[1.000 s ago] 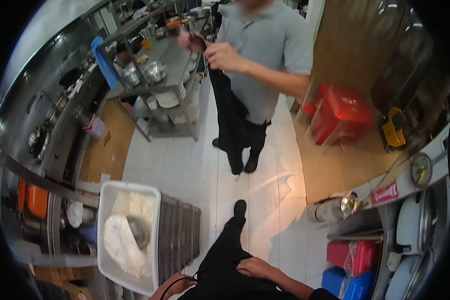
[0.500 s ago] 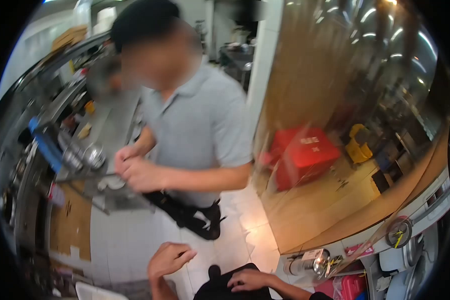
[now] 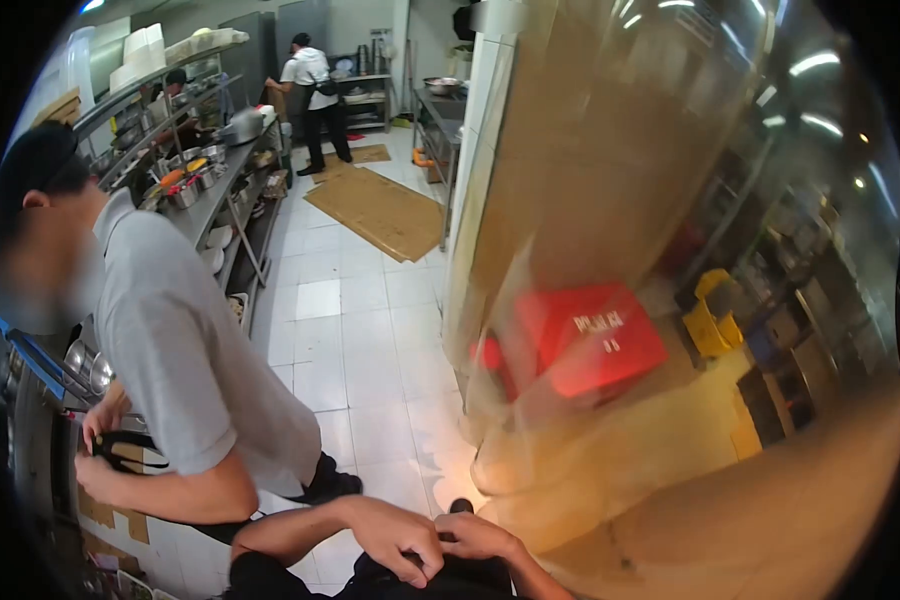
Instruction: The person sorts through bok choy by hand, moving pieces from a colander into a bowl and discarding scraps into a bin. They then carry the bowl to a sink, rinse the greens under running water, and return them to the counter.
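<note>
My left hand (image 3: 398, 540) is curled closed in front of my dark clothing (image 3: 370, 580) at the bottom of the view. Close beside it, my right hand (image 3: 478, 537) has its fingers bent inward, and the two hands meet or nearly meet. What lies inside the fingers is hidden; black fabric is right under both hands. To my left stands a person in a grey polo shirt (image 3: 185, 340) and black cap. That person's hands (image 3: 105, 450) hold a black item with a strap (image 3: 130, 452).
Along the left runs a steel counter (image 3: 210, 200) with pots and containers. Flattened cardboard (image 3: 380, 208) lies on the white tiled floor (image 3: 360, 340); another person (image 3: 315, 95) stands farther back. On the right, a clear plastic curtain (image 3: 570, 180) hangs before a red box (image 3: 595, 345) and yellow bucket (image 3: 712, 315).
My hands have come together from being apart. The person in grey now appears farther left and turned sideways, and the view has shifted to show more of the aisle.
</note>
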Motion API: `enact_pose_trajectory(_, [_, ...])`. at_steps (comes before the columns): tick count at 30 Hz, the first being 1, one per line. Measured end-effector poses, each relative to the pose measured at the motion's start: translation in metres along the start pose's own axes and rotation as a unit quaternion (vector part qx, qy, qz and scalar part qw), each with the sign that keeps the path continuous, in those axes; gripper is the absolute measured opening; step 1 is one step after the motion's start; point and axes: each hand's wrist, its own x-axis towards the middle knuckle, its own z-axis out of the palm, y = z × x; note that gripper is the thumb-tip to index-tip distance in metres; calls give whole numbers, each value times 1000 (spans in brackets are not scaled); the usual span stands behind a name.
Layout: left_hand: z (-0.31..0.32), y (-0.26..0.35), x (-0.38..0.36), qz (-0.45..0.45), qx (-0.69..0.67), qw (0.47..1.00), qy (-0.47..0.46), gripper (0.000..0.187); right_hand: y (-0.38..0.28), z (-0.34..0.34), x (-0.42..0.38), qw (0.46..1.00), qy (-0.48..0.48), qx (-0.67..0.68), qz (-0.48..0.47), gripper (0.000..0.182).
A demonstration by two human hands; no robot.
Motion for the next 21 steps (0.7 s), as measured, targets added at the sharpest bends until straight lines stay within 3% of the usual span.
enact_pose_trajectory(2, [-14,-43,-10,-140,-93,986,-3,28,9,-45,4,999,27,-12,10,31])
enact_pose_trajectory(4, [-29,-75,-37,-234,-63,968,59,28,19,-85,8,992,86,25,92,30])
enact_pose_trajectory(6, [-37,-95,-68,-487,48,866,104,23,47,-103,17,990,73,53,106,36])
enact_pose_trajectory(8, [12,-194,-130,-614,-12,789,-14,25,60,-118,36,989,-10,23,146,39])
enact_pose_trajectory(10, [16,-144,-144,-563,-278,764,150,31,95,-123,59,977,-128,-18,172,49])
enact_pose_trajectory(11, [20,-134,-150,-539,-323,751,204,29,95,-139,82,955,-197,-23,222,55])
enact_pose_trajectory(15, [-41,-62,-153,-542,-219,743,326,22,140,-195,202,960,-216,4,181,55])
enact_pose_trajectory(16, [-88,-10,-157,-542,-164,743,356,20,143,-214,244,959,-232,-13,164,54])
enact_pose_trajectory(19, [-326,273,-187,-573,117,712,387,15,153,-243,363,923,-366,-73,99,50])
enact_pose_trajectory(21, [-317,219,-227,-563,51,696,443,16,144,-268,425,893,-432,-101,77,48])
